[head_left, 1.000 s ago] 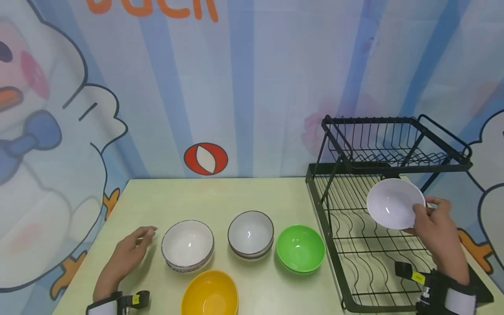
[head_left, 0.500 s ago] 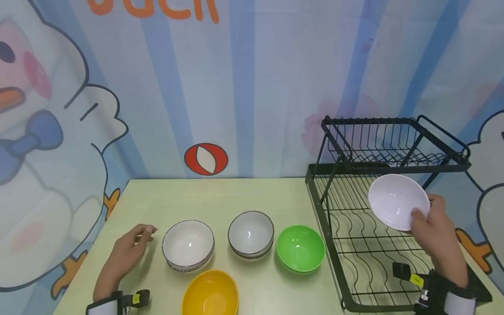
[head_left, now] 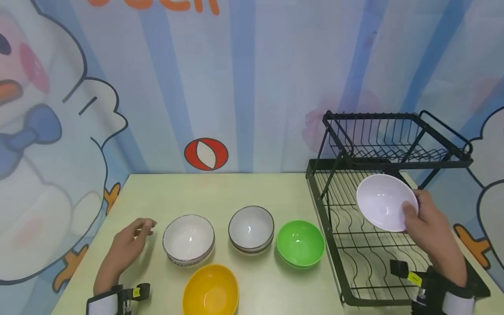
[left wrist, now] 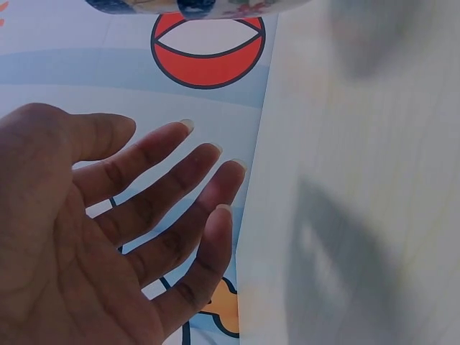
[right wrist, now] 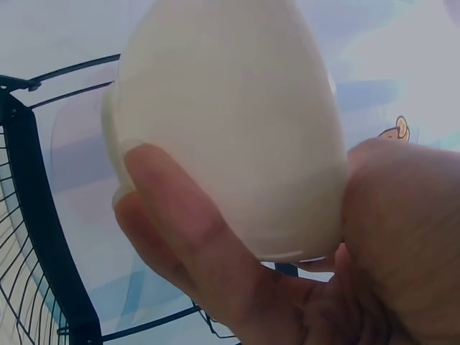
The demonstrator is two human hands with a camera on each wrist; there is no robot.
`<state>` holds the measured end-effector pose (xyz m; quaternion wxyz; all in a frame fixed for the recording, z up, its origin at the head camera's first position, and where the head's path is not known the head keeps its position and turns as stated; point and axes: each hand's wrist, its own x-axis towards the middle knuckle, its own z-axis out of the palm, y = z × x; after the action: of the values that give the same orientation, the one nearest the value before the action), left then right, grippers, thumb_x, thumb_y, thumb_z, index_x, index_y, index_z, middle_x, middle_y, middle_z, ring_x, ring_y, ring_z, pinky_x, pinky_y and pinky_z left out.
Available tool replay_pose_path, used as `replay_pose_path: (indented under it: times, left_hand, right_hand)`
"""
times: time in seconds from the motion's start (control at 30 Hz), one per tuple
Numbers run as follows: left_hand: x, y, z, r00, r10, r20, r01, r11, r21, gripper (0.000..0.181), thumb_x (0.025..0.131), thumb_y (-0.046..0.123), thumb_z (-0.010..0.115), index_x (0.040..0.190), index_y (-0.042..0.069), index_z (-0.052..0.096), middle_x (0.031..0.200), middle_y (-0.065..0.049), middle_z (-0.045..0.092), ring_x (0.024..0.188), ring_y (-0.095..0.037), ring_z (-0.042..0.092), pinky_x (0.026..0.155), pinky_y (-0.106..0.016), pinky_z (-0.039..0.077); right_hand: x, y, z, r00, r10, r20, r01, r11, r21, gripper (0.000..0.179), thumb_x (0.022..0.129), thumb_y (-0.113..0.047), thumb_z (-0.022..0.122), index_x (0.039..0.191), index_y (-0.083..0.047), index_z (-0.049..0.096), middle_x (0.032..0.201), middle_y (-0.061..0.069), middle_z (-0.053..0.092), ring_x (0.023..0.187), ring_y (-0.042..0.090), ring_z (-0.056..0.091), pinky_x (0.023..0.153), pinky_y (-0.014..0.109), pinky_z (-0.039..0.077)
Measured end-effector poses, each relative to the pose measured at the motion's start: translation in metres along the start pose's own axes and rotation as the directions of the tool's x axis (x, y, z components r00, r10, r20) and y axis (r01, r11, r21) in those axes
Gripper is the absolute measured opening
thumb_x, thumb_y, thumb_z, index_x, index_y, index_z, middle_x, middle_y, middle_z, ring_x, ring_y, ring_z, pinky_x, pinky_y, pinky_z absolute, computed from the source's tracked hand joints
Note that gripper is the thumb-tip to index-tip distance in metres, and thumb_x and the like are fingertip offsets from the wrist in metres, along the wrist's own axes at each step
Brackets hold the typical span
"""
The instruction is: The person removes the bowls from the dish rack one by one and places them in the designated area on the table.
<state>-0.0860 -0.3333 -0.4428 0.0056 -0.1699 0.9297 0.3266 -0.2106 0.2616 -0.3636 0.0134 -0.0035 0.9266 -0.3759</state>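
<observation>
My right hand point(head_left: 435, 229) grips a white bowl point(head_left: 383, 201) by its right rim, thumb inside and fingers underneath. The bowl is tilted with its inside toward me, held above the lower tier of a black dish rack point(head_left: 346, 262). In the right wrist view the bowl's smooth outside point(right wrist: 230, 129) shows, with fingers point(right wrist: 180, 208) against it. Over the left side of the table my left hand point(head_left: 127, 245) hovers with loosely bent fingers, holding nothing. Nearest to it is a stack of white bowls point(head_left: 189, 238) with patterned outsides.
Right of that stack stand grey-white bowls point(head_left: 251, 229) and green bowls point(head_left: 301, 243), both stacked. A yellow bowl point(head_left: 211, 291) sits at the front of the table point(head_left: 220, 188). The rack's upper tier point(head_left: 393, 138) overhangs the back of its lower tier.
My right hand has moved the white bowl slightly left and toward me over the rack. The left hand keeps its place. The head view has tipped down a little.
</observation>
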Motion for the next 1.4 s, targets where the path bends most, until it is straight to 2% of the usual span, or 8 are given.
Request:
replay_pose_path:
  times: [0.33,0.47,0.63,0.77,1.07,1.17,1.27,1.4]
  left_hand:
    - [0.001,0.0,-0.002,1.0,-0.013,0.011,0.013,1.0,0.001,0.06,0.108,0.047,0.022,0.139,0.003,0.049,0.14,-0.026,0.054,0.128,-0.047,0.052,0.1,-0.063,0.048]
    - [0.001,0.0,-0.001,1.0,-0.008,0.016,0.008,1.0,-0.005,0.061,0.107,0.049,0.023,0.139,0.004,0.049,0.14,-0.025,0.055,0.127,-0.045,0.053,0.1,-0.063,0.048]
    - [0.0,0.001,-0.001,1.0,0.001,0.013,0.0,1.0,-0.01,0.06,0.108,0.048,0.024,0.139,0.004,0.05,0.14,-0.024,0.056,0.127,-0.044,0.055,0.1,-0.061,0.05]
    - [-0.001,0.001,0.0,1.0,0.001,0.008,-0.001,1.0,-0.007,0.06,0.108,0.048,0.024,0.139,0.004,0.05,0.139,-0.024,0.056,0.126,-0.044,0.055,0.1,-0.061,0.05]
    - [0.0,-0.001,0.001,1.0,-0.01,0.011,0.01,1.0,-0.011,0.061,0.107,0.049,0.023,0.14,0.005,0.049,0.142,-0.024,0.054,0.129,-0.045,0.053,0.101,-0.061,0.049]
    - [0.0,0.0,0.0,1.0,-0.014,0.011,0.014,1.0,-0.014,0.06,0.108,0.048,0.023,0.14,0.005,0.048,0.144,-0.024,0.052,0.13,-0.045,0.052,0.102,-0.062,0.048]
    - [0.0,0.002,0.0,1.0,-0.016,0.01,0.017,1.0,-0.017,0.058,0.108,0.047,0.024,0.14,0.005,0.049,0.143,-0.024,0.052,0.13,-0.044,0.052,0.103,-0.061,0.048]
    - [-0.001,0.002,0.0,1.0,-0.013,0.014,0.013,1.0,-0.02,0.058,0.108,0.047,0.024,0.139,0.005,0.049,0.142,-0.024,0.053,0.129,-0.044,0.053,0.102,-0.061,0.048]
  right_hand:
    - [-0.008,-0.016,0.008,1.0,-0.021,0.003,0.021,1.0,0.0,0.057,0.108,-0.032,0.028,0.151,0.006,0.024,0.139,0.043,0.041,0.098,0.047,0.064,0.063,0.041,0.063]
    - [-0.013,-0.025,0.012,0.996,-0.074,-0.042,0.074,0.997,0.004,0.054,0.108,-0.036,0.033,0.147,0.001,0.036,0.138,0.042,0.045,0.098,0.052,0.066,0.062,0.045,0.063]
    - [-0.018,-0.039,0.02,0.981,-0.162,-0.108,0.158,0.987,-0.04,0.048,0.107,-0.035,0.039,0.14,0.0,0.047,0.137,0.042,0.048,0.1,0.059,0.064,0.064,0.055,0.062]
    - [-0.02,-0.05,0.027,0.971,-0.211,-0.114,0.206,0.977,-0.053,0.045,0.107,-0.033,0.042,0.136,0.0,0.05,0.135,0.041,0.051,0.101,0.058,0.064,0.069,0.058,0.062]
    - [-0.026,-0.064,0.039,0.943,-0.325,-0.076,0.323,0.946,-0.031,0.036,0.105,-0.027,0.048,0.123,0.002,0.059,0.125,0.036,0.061,0.096,0.054,0.068,0.064,0.05,0.064]
    - [-0.028,-0.068,0.044,0.943,-0.33,-0.034,0.329,0.944,-0.012,0.035,0.105,-0.029,0.049,0.121,0.0,0.06,0.121,0.035,0.064,0.091,0.052,0.07,0.052,0.039,0.062]
    - [-0.028,-0.072,0.05,0.941,-0.337,0.018,0.337,0.942,0.004,0.034,0.105,-0.031,0.05,0.12,-0.002,0.06,0.118,0.033,0.066,0.08,0.046,0.074,0.041,0.03,0.057]
    - [-0.029,-0.075,0.058,0.921,-0.384,0.068,0.385,0.923,0.003,0.03,0.105,-0.028,0.051,0.117,-0.004,0.062,0.113,0.029,0.069,0.063,0.026,0.073,0.036,0.026,0.051]
